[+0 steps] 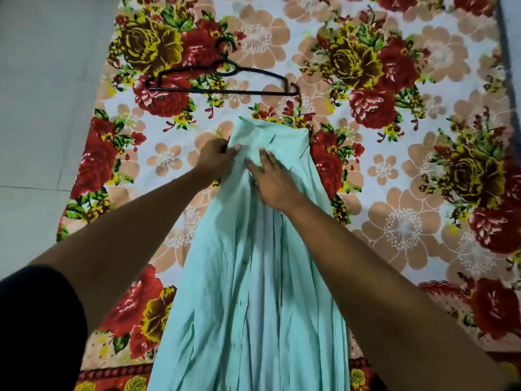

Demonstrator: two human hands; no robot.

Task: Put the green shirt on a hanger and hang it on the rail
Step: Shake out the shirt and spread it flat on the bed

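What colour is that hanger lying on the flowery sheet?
The hanger is black or very dark, seen clearly in the head view.

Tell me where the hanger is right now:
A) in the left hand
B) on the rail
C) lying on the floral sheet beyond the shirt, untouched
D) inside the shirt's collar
C: the hanger lies flat on the sheet beyond the collar of the shirt, apart from it, while the left hand pinches the collar and the right hand rests on the fabric.
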